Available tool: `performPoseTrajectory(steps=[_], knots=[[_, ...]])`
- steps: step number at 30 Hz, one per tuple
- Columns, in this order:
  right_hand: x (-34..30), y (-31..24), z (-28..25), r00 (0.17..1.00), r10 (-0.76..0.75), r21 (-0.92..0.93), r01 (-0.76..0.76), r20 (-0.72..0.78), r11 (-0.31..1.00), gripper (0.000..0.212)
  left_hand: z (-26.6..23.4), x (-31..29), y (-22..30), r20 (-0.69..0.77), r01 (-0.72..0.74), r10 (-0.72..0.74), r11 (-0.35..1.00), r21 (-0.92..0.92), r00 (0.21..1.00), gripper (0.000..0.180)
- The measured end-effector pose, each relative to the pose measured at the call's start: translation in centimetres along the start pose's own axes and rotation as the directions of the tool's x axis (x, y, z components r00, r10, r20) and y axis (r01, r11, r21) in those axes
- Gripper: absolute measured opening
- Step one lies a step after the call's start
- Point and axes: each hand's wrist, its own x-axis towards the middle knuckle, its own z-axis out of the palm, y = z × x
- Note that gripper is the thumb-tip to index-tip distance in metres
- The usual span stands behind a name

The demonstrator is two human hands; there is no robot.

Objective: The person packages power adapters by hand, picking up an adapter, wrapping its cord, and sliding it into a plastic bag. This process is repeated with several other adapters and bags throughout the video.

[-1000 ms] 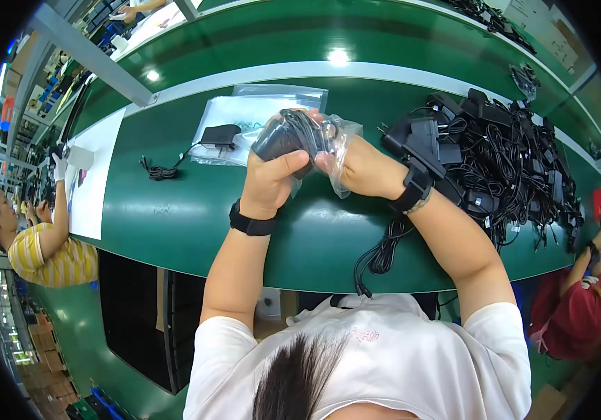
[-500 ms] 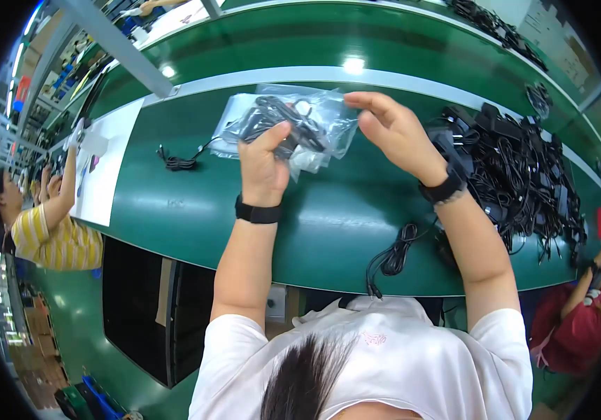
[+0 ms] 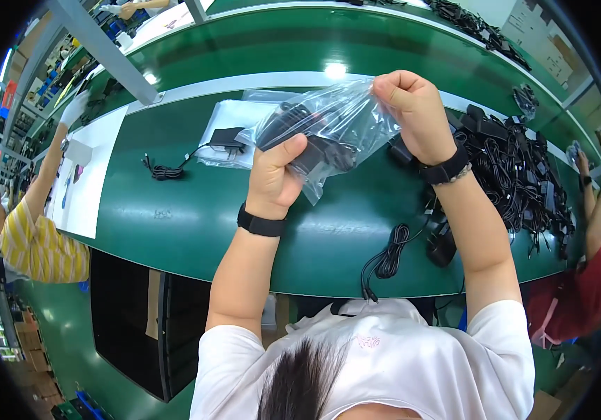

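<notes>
Between my hands is a clear plastic bag (image 3: 365, 115) with a black power adapter (image 3: 309, 159) and its bundled cable inside. My left hand (image 3: 276, 175) is closed round the lower left of the bag, thumb on top, over the adapter. My right hand (image 3: 416, 115) pinches the bag's upper right end and draws the film taut. Behind my left hand, flat clear bags (image 3: 225, 117) lie in a stack on the green table (image 3: 195, 224). Another black adapter (image 3: 227, 138) rests on them, its coiled cable (image 3: 166, 172) lying to the left.
A tangled heap of black adapters and cables (image 3: 503, 168) covers the table's right side. Near the front edge lie a coiled cable (image 3: 388, 262) and a plug adapter (image 3: 442, 246). A person in yellow stripes (image 3: 38, 241) works at left, another in red (image 3: 577, 294) at right.
My right hand has closed on the bag's end and pulled it out to the upper right. The bag has shifted right, off the stack, uncovering the adapter there.
</notes>
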Motion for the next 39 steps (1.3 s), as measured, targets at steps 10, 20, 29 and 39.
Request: performPoseTrajectory(steps=[10, 20, 29, 39], knots=[[-6.0, 2.9, 1.8, 0.869, 0.407, 0.28, -0.48, 0.283, 0.831, 0.068, 0.7, -0.4, -1.2, -0.073, -0.16, 0.176, 0.97, 0.181, 0.982, 0.041], [-3.2, 1.8, 1.9, 0.999, 0.039, -0.301, -0.039, -0.007, 0.953, 0.023, 1.5, -0.2, -2.7, 0.004, -0.149, 0.158, 0.918, 0.368, 0.987, 0.073], [-3.6, 4.4, 0.9, 0.703, -0.564, -0.63, 0.684, 0.433, 0.369, 0.016, 1.3, -0.4, -2.6, -0.149, 0.06, 0.037, 0.8, 0.597, 0.988, 0.056], [-4.7, 4.6, 0.9, 0.985, -0.03, -0.337, 0.087, 0.17, 0.937, 0.035, -0.4, -0.2, -3.4, -0.095, -0.085, 0.187, 0.768, 0.635, 0.978, 0.02]])
